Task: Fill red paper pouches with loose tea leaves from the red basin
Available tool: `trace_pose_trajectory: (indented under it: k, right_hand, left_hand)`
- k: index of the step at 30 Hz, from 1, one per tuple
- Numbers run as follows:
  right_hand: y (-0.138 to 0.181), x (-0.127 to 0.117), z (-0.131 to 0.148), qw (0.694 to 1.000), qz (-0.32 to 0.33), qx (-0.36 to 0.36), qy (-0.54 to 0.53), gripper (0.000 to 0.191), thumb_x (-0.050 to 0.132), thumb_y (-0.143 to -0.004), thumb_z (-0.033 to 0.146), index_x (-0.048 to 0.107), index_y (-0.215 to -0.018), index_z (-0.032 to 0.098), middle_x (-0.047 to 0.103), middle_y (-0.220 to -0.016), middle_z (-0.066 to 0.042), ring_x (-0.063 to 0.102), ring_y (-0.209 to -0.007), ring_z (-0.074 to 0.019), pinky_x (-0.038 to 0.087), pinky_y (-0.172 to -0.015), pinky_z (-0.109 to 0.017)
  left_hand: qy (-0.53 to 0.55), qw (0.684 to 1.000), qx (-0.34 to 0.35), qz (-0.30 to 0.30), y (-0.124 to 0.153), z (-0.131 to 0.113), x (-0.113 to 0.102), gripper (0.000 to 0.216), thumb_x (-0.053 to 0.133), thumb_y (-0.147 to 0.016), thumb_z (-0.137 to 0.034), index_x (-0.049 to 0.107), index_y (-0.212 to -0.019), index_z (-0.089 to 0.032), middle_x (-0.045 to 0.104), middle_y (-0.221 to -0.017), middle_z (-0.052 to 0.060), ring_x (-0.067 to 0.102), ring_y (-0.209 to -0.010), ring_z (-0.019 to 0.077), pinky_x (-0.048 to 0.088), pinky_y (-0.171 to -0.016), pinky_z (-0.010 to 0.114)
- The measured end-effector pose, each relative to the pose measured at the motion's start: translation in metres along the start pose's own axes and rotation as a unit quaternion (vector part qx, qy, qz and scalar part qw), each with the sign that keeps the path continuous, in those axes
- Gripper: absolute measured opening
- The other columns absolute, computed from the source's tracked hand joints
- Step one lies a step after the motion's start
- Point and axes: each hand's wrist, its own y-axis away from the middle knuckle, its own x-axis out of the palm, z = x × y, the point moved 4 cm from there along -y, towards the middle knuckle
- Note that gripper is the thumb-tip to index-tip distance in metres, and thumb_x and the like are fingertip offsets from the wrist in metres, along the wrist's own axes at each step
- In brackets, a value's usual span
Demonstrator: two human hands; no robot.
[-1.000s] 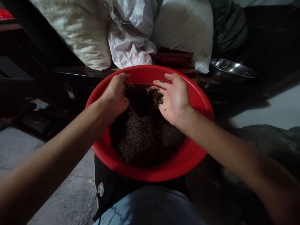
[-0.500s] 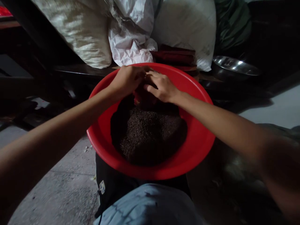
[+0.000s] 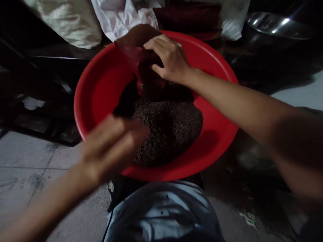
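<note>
A red plastic basin (image 3: 91, 90) rests over my lap with a heap of dark, fine, dried loose material (image 3: 161, 117) in it; I cannot tell what kind. At the heap's far side stands a dark red bag (image 3: 131, 57), its upper part spread out and its mouth in shadow. My right hand (image 3: 171, 58) grips the bag's rim, fingers bent over the edge and thumb on the near side. Smeared by motion, my left hand (image 3: 113, 144) hovers above the basin's near left rim, apart from the bag. Whether it holds anything does not show.
Behind the basin are a cream sack (image 3: 73, 23), a crumpled white sack (image 3: 121, 20) and folded dark red material (image 3: 189, 16). A shiny metal bowl (image 3: 277, 25) lies at the far right. Grey concrete floor (image 3: 22, 168) shows at lower left.
My left hand has left the bag and come down and left towards me. The bag's upper part now spreads open to the left. My right hand stays on its rim; the view has tilted down.
</note>
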Motion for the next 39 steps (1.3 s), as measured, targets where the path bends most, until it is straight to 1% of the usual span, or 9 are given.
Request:
trace_pose_trajectory:
  k: [3,7,12,19,25,29,32,36,39]
  right_hand:
    - [0.002,0.001,-0.005,1.000,0.004,0.005,0.017,0.041,0.056,-0.091,0.033,0.059,-0.131,0.029,0.066,-0.135,-0.005,0.053,-0.132,-0.0262,0.044,-0.116,-0.040]
    - [0.000,0.007,-0.008,0.998,0.035,-0.001,0.046,0.033,0.053,-0.091,0.034,0.062,-0.122,0.028,0.068,-0.130,-0.006,0.055,-0.127,-0.0269,0.044,-0.112,-0.044]
    - [0.000,0.009,-0.006,0.999,0.024,-0.006,0.024,0.025,0.049,-0.086,0.036,0.067,-0.103,0.034,0.072,-0.119,-0.006,0.060,-0.120,-0.0274,0.048,-0.103,-0.045]
    - [0.006,0.011,-0.003,0.997,0.075,0.016,-0.004,0.028,0.049,-0.094,0.040,0.067,-0.115,0.033,0.071,-0.123,-0.003,0.057,-0.126,-0.0300,0.044,-0.112,-0.048]
    - [0.010,0.012,0.000,0.995,0.096,0.021,0.006,0.034,0.047,-0.102,0.035,0.065,-0.126,0.021,0.067,-0.130,-0.008,0.054,-0.130,-0.0310,0.043,-0.113,-0.054]
    - [0.010,0.013,-0.001,0.997,0.077,-0.003,0.005,0.034,0.050,-0.101,0.032,0.064,-0.130,0.019,0.067,-0.129,-0.009,0.056,-0.127,-0.0297,0.043,-0.112,-0.053]
    - [0.011,0.012,0.001,0.998,0.068,-0.007,0.012,0.034,0.051,-0.099,0.028,0.064,-0.129,0.018,0.068,-0.128,-0.009,0.057,-0.124,-0.0289,0.044,-0.110,-0.052]
    - [0.012,0.011,0.006,0.997,0.071,-0.009,0.020,0.036,0.055,-0.095,0.025,0.065,-0.128,0.017,0.069,-0.127,-0.009,0.058,-0.123,-0.0276,0.049,-0.103,-0.046]
    - [0.012,0.012,0.006,0.997,0.080,-0.003,0.017,0.033,0.051,-0.096,0.023,0.067,-0.123,0.015,0.070,-0.121,-0.013,0.061,-0.118,-0.0282,0.052,-0.098,-0.044]
  left_hand:
    - [0.174,0.975,0.022,0.139,0.049,-0.075,0.026,0.025,0.047,-0.103,-0.016,0.069,-0.114,-0.017,0.075,-0.108,0.008,0.070,-0.094,0.0206,0.060,-0.073,0.033]
    - [0.209,0.944,-0.029,0.252,0.098,-0.120,0.073,0.015,0.056,-0.100,-0.015,0.068,-0.108,-0.020,0.074,-0.100,0.004,0.068,-0.078,0.0175,0.055,-0.059,0.030]
    - [0.225,0.913,0.013,0.340,0.116,-0.128,0.102,0.030,0.067,-0.093,-0.009,0.066,-0.121,-0.020,0.074,-0.116,0.002,0.072,-0.090,0.0195,0.056,-0.066,0.032]
    - [0.224,0.896,0.037,0.382,0.117,-0.121,0.118,0.010,0.066,-0.092,-0.008,0.069,-0.096,-0.017,0.074,-0.095,0.003,0.072,-0.085,0.0194,0.057,-0.074,0.032]
    - [0.245,0.923,0.083,0.285,0.088,-0.119,0.084,0.008,0.063,-0.095,-0.012,0.069,-0.092,-0.017,0.071,-0.087,0.004,0.068,-0.079,0.0181,0.053,-0.062,0.031]
    - [0.254,0.941,-0.005,0.224,0.036,-0.072,0.041,0.019,0.050,-0.103,-0.016,0.069,-0.102,-0.019,0.070,-0.093,0.005,0.065,-0.077,0.0153,0.053,-0.061,0.029]
    - [0.143,0.979,-0.009,0.147,-0.009,-0.011,0.026,0.032,0.045,-0.104,-0.012,0.068,-0.124,-0.021,0.069,-0.127,0.008,0.066,-0.106,0.0191,0.059,-0.087,0.035]
    - [-0.072,0.982,-0.144,-0.095,-0.061,0.089,0.031,0.038,0.062,-0.097,-0.018,0.066,-0.134,-0.026,0.057,-0.150,0.006,0.043,-0.142,0.0332,0.033,-0.122,0.062]
    - [-0.028,0.982,-0.165,-0.085,-0.087,0.138,0.061,0.043,0.072,-0.088,-0.020,0.067,-0.131,-0.025,0.061,-0.147,0.007,0.042,-0.143,0.0340,0.032,-0.123,0.059]
